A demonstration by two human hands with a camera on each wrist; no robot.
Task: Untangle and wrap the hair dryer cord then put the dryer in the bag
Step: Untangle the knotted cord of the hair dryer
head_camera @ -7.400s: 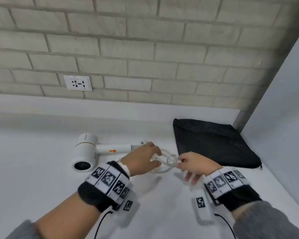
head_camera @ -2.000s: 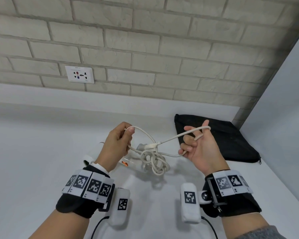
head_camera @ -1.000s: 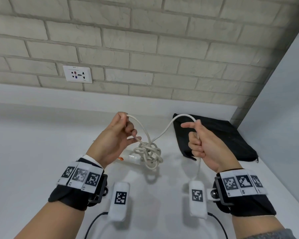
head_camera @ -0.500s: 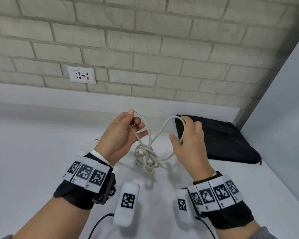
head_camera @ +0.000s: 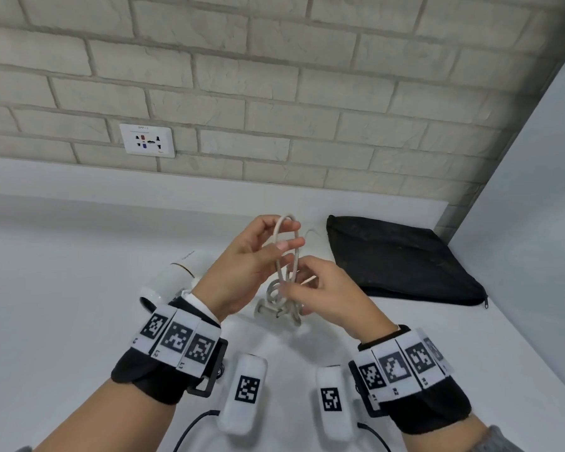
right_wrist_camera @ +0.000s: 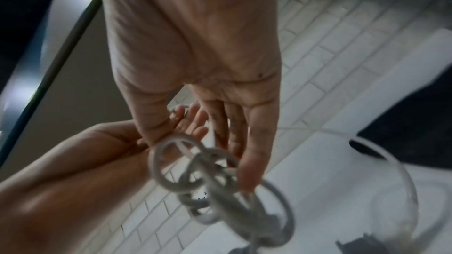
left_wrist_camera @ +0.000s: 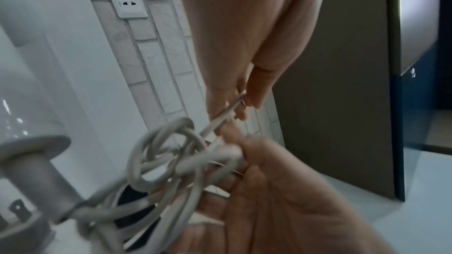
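Pale brick wall behind, smooth white surface meeting it and a grey side panel on the right. Flat black fabric bag lies near that corner. White hair dryer rests behind the left wrist. Left hand pinches a raised loop of rubbery cord; right hand grips the knotted tangle just below.
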